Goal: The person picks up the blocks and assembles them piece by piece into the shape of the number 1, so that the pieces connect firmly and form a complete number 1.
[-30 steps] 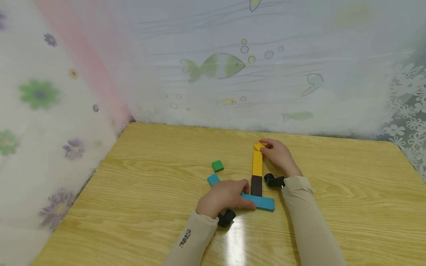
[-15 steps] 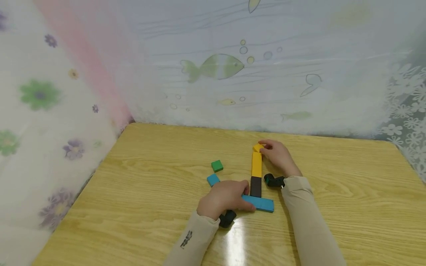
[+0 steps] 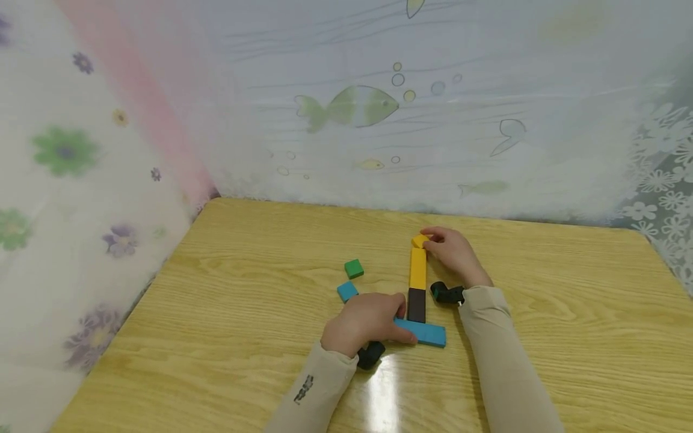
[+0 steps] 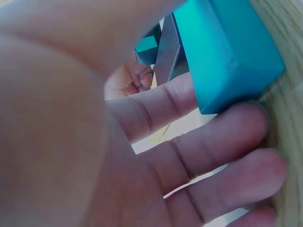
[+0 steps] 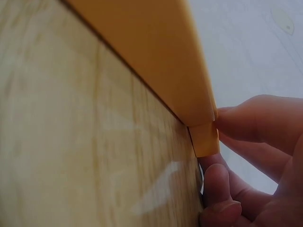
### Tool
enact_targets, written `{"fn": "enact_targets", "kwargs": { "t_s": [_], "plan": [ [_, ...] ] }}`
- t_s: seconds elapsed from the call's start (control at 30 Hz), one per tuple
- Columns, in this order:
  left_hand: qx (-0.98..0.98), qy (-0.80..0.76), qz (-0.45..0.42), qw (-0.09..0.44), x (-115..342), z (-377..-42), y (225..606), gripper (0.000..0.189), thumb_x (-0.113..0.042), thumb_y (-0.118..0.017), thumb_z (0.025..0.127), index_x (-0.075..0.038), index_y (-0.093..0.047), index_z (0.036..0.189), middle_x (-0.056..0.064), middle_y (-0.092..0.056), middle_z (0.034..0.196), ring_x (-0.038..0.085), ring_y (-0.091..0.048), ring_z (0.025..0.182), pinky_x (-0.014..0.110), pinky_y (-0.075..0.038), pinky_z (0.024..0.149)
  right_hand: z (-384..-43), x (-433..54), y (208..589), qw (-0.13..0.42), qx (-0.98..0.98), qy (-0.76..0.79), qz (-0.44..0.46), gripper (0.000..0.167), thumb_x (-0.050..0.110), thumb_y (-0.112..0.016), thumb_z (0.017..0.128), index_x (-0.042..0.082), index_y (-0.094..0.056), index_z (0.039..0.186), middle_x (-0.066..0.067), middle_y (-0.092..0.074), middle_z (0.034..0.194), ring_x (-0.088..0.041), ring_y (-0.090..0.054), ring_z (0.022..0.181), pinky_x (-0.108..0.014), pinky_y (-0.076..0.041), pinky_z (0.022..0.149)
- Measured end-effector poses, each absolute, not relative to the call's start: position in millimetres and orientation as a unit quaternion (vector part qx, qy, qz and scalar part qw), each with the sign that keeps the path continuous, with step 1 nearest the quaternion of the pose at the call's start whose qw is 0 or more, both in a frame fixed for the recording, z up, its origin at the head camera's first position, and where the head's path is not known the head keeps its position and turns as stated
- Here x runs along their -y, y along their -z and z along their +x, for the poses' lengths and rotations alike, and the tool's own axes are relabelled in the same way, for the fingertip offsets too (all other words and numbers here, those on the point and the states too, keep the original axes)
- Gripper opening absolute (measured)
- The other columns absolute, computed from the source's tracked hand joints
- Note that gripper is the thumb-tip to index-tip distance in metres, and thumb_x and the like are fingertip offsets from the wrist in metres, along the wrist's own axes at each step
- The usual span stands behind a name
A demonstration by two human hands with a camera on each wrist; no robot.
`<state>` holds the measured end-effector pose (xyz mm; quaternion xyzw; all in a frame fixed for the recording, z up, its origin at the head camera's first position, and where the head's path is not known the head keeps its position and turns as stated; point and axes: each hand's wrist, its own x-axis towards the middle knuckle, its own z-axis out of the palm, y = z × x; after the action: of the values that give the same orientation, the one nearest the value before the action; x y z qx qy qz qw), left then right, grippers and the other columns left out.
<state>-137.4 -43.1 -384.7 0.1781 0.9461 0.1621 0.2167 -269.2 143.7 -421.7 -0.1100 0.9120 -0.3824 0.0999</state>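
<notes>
My left hand (image 3: 368, 319) holds the left part of a blue bar-shaped block (image 3: 430, 333), thumb along its near side and index finger at the far side. Behind that bar a dark brown block (image 3: 417, 305) runs away from me, followed by a long yellow block (image 3: 418, 268) in the same line. At the far end of this line my right hand (image 3: 453, 252) pinches a small yellow block (image 3: 419, 241) between thumb and fingers. In the right wrist view the small yellow block (image 5: 205, 139) sits right at the end of the long one (image 5: 156, 56).
Left of the line lie a loose green block (image 3: 354, 268) and a blue block (image 3: 347, 291), the latter partly hidden behind my left hand. Black wrist devices (image 3: 447, 293) stick out from both sleeves. A patterned curtain (image 3: 346, 108) hangs behind the wooden table (image 3: 243, 264).
The line of blocks has shifted very slightly toward me, and the small yellow block has turned a little in my right fingers. Both hands keep nearly the same places.
</notes>
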Motion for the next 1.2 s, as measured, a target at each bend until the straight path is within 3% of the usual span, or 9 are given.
{"fn": "enact_targets", "kwargs": {
  "t_s": [1.2],
  "plan": [
    [-0.940,-0.178,0.176,0.230,46.3,-139.0,385.9,0.038,-0.056,-0.065,0.072,-0.021,-0.050,0.077,-0.008,-0.051,0.065,0.008,-0.046,0.055,0.024,-0.034,0.049,-269.7,-145.4,423.0,0.111,-0.909,0.382,-0.126,0.034,0.021,-0.050,0.092,0.010,-0.051,0.124,-0.011,-0.053,0.102,-0.026,-0.048,0.089,-0.038,-0.038,0.076]
  ]
}}
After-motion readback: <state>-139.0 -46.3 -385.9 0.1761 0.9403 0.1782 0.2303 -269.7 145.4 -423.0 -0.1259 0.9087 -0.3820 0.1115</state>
